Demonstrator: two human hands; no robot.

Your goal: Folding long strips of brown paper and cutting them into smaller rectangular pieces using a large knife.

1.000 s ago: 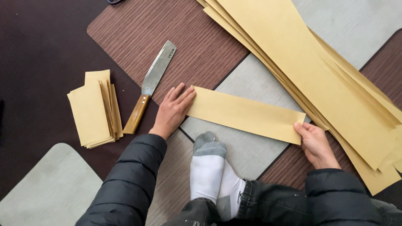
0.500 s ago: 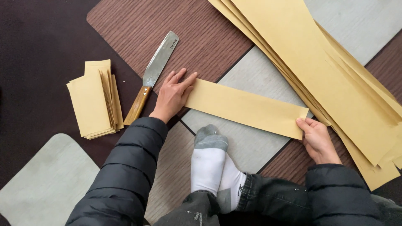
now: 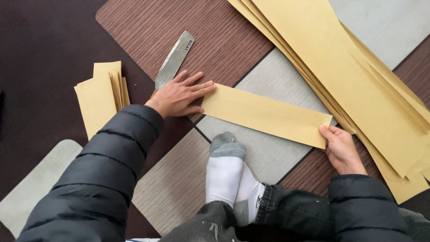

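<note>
A long folded strip of tan paper (image 3: 266, 114) lies across the floor mats in front of me. My left hand (image 3: 179, 95) rests flat with fingers spread at the strip's left end, its fingertips touching the edge. My right hand (image 3: 341, 148) pinches the strip's lower right corner. A wide-bladed knife (image 3: 174, 59) lies just beyond my left hand, its wooden handle hidden under that hand.
A small pile of folded tan paper pieces (image 3: 101, 98) sits at the left. A big stack of long tan sheets (image 3: 358, 76) runs diagonally at the right. My socked feet (image 3: 226, 172) rest below the strip on brown and grey mats (image 3: 179, 179).
My left hand has slid flatter along the strip's left end and now covers the knife handle. The view has shifted slightly; my right hand keeps its hold on the corner.
</note>
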